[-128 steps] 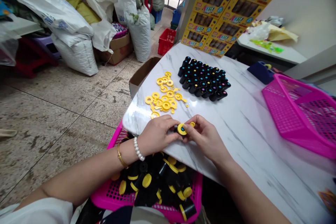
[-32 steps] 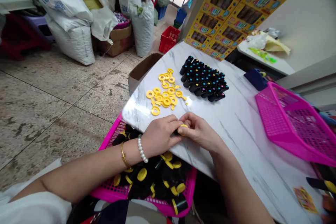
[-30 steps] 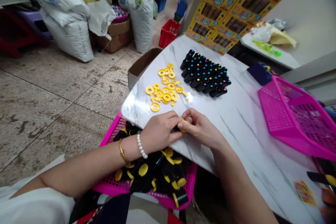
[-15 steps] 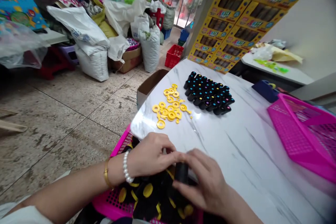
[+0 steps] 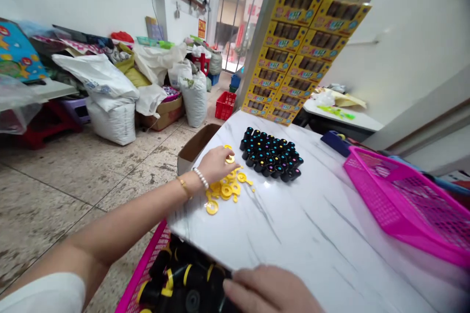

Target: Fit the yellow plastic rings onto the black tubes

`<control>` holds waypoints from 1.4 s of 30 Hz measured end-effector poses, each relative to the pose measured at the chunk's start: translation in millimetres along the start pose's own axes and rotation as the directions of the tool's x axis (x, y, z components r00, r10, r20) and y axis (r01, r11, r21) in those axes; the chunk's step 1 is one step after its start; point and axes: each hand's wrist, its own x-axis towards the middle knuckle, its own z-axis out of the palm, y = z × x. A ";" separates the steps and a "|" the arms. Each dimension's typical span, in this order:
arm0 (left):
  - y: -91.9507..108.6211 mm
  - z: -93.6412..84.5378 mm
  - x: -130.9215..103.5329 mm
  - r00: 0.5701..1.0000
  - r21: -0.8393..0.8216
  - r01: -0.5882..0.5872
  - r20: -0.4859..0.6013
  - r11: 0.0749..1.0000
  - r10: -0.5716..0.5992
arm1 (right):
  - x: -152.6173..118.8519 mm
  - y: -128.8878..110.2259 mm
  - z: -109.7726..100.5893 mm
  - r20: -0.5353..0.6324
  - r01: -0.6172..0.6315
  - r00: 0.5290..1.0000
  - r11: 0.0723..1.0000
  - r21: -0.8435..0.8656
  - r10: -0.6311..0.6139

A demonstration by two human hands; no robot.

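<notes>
Over the pile of yellow plastic rings point(image 5: 226, 190) on the white marble-patterned table is my left hand point(image 5: 215, 167), thumb and index finger apart around a ring that lies there. A pearl bracelet and a gold bangle are on that wrist. At the bottom edge my right hand point(image 5: 273, 291) is partly cut off, its fingers closed on a black plastic cylinder point(image 5: 193, 299) whose round end faces me. Beneath it, a pink basket point(image 5: 141, 274) holds several black cylinders with yellow rings on them. Further back on the table stands a block of upright black cylinders point(image 5: 270, 154) with coloured dots on top.
Yellow boxes point(image 5: 286, 68) are stacked at the table's far end. A second pink basket point(image 5: 396, 205) sits on the right, with a dark blue object point(image 5: 335, 143) behind it. An open carton point(image 5: 196, 144) stands beyond the left table edge. White sacks point(image 5: 112, 117) stand on the floor.
My left hand has left the right hand and moved forward to the yellow rings. My right hand has come down and nearer. The view has tilted up.
</notes>
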 end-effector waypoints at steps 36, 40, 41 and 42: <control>19.7 42.4 58.4 0.962 -0.136 0.040 0.273 0.990 -0.001 | 10.1 190.7 -17.3 -0.128 -0.804 0.482 0.496 0.327 0.867; 18.6 47.7 60.1 0.957 -0.108 0.011 0.290 0.994 0.021 | 12.8 189.5 -18.2 -0.113 -0.818 0.485 0.496 0.291 0.867; 19.0 48.1 61.1 0.954 -0.107 -0.005 0.298 0.994 0.037 | 13.7 189.4 -18.3 -0.113 -0.818 0.487 0.497 0.288 0.866; 19.5 48.1 62.2 0.950 -0.107 -0.022 0.308 0.994 0.054 | 14.4 189.4 -18.4 -0.112 -0.815 0.493 0.503 0.289 0.863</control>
